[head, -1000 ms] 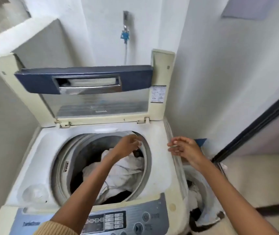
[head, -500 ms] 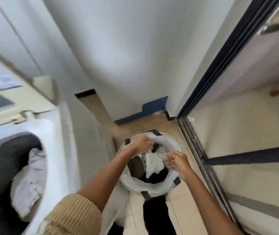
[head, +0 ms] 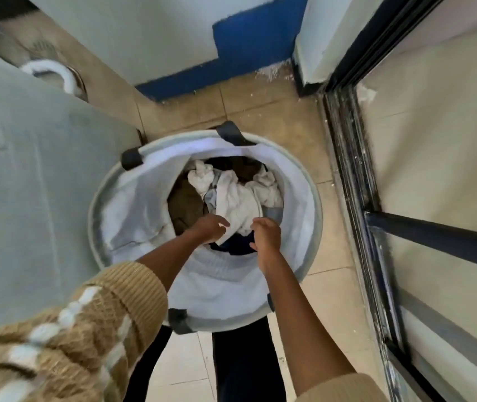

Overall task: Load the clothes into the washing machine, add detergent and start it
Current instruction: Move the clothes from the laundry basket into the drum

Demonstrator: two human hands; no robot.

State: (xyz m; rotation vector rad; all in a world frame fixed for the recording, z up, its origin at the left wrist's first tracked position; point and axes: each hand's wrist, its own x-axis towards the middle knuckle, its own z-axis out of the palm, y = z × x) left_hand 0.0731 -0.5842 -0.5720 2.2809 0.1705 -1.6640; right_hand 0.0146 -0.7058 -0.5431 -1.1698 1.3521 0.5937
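I look straight down into a round white laundry basket (head: pixel 314 204) on the tiled floor. It holds a crumpled white garment (head: pixel 236 198), a brown garment (head: pixel 186 204) and a dark blue garment (head: pixel 238 246). Both hands are inside the basket. My left hand (head: pixel 209 227) curls its fingers on the lower left edge of the white garment. My right hand (head: pixel 265 235) curls its fingers on that garment's lower right edge. The washing machine (head: pixel 28 175) shows only its grey side panel at the left; its drum and panel are out of view.
A dark sliding-door track (head: pixel 347 158) runs along the right of the basket. A white wall with a blue skirting (head: pixel 249 44) stands behind it. My dark trouser legs (head: pixel 246 361) are right below the basket. A white hose (head: pixel 57 71) curves behind the machine.
My view swung from the machine's open drum down to the basket. Both hands left the machine top, went to the basket rim, then reached deeper onto the white garment.
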